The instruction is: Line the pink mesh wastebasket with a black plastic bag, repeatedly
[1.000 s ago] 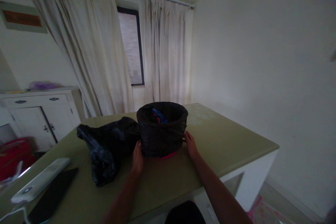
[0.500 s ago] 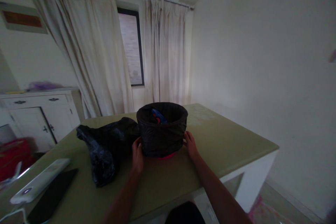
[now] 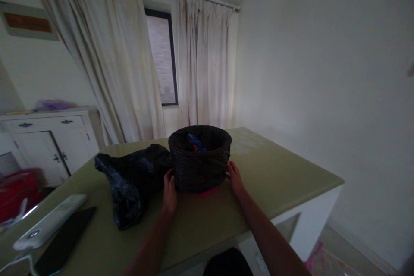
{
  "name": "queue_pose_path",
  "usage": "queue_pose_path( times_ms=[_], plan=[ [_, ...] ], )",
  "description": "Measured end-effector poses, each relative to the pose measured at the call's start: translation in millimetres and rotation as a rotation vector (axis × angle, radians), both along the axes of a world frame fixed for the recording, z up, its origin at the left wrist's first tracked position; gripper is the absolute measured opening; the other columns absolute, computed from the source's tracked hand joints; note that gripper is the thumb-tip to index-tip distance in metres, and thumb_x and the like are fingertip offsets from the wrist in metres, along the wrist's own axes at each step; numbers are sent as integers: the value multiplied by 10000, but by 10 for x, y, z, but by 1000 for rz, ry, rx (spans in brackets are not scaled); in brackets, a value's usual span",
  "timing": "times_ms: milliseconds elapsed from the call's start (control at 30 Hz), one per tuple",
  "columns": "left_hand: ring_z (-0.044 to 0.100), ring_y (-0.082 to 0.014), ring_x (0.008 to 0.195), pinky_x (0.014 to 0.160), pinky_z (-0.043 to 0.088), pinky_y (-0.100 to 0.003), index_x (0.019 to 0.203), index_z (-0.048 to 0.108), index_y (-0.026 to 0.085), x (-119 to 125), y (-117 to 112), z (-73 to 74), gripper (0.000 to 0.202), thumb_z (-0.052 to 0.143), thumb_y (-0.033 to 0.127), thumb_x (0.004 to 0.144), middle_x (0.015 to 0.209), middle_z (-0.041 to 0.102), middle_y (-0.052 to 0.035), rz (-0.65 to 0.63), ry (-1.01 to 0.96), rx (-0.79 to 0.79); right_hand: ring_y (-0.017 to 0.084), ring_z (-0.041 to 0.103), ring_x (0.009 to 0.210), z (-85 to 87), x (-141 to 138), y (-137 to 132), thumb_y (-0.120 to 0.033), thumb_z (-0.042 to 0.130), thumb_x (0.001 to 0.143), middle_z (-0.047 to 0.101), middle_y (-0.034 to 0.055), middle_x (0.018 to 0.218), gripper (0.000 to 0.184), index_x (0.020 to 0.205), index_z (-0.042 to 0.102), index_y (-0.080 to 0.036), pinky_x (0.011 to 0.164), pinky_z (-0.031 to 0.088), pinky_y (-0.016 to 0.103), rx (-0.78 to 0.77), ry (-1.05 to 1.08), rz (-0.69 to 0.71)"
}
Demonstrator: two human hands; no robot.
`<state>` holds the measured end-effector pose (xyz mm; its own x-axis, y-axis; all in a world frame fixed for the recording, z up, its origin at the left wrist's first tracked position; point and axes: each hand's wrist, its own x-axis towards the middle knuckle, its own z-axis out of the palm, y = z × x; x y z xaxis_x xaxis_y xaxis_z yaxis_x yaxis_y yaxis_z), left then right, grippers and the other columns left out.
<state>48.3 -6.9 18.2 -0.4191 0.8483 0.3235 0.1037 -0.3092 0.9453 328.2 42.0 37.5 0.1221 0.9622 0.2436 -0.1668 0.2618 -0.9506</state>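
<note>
A small round bin (image 3: 199, 165) lined with a black plastic bag stands on the green table (image 3: 274, 177), a pink rim showing at its base. Something blue and red lies inside it. My left hand (image 3: 169, 192) presses against the bin's lower left side, fingers curled on the liner. My right hand (image 3: 235, 178) rests on the lower right side, fingers on the liner's edge. A second, crumpled black bag (image 3: 131, 179) lies just left of the bin.
A white remote (image 3: 50, 221) and a dark phone (image 3: 64, 243) lie at the table's near left. A white cabinet (image 3: 48, 142) stands left, curtains and a window behind. The table's right edge drops to the floor.
My left hand has slid slightly up the bin's side. The bin and my right hand have hardly moved.
</note>
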Motion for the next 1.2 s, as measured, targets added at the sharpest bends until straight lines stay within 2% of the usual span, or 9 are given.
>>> queue_pose_path(
  times_ms=[100,233,533,900,1033,1200],
  plan=[
    [548,-317,1361,1189,394,-513,1345,555,168,-9,25,-34,585,404,593,972,1374,631,-163,-6,-5,-22,273,665,1000,1,-4,-4,-742,667,812,730,91,1075,490,958,687,-275,782,548,367,3,4,-2],
    [587,-327,1321,1171,421,-521,1243,626,182,-9,57,-82,526,398,567,965,1302,684,-151,-7,-9,-55,263,660,972,-17,-16,23,-758,650,799,741,85,1017,516,926,718,-262,797,538,370,15,-6,4],
    [554,-313,1355,1189,399,-506,1299,577,192,-4,50,-61,557,412,608,970,1357,635,-147,37,22,20,280,647,1044,-31,0,28,-758,674,786,736,104,1065,512,900,711,-260,791,556,367,-4,2,-24],
    [576,-325,1320,1171,412,-525,1287,582,167,-19,39,-41,564,404,601,974,1319,649,-163,-3,22,11,285,671,1004,-37,-8,27,-732,676,806,723,106,1087,489,936,683,-260,775,563,384,-14,22,-7],
    [552,-320,1356,1184,399,-524,1340,550,165,-10,25,-31,573,399,587,981,1374,625,-169,-3,8,-6,284,675,1003,-20,0,11,-724,677,815,725,101,1079,477,937,677,-262,784,567,389,-2,24,5],
    [544,-324,1379,1207,374,-526,1300,592,170,-18,57,-76,555,414,580,971,1371,646,-166,10,-20,-38,280,670,987,-9,-6,20,-749,684,791,729,92,1036,506,928,701,-262,779,563,384,-15,27,1]
  ],
)
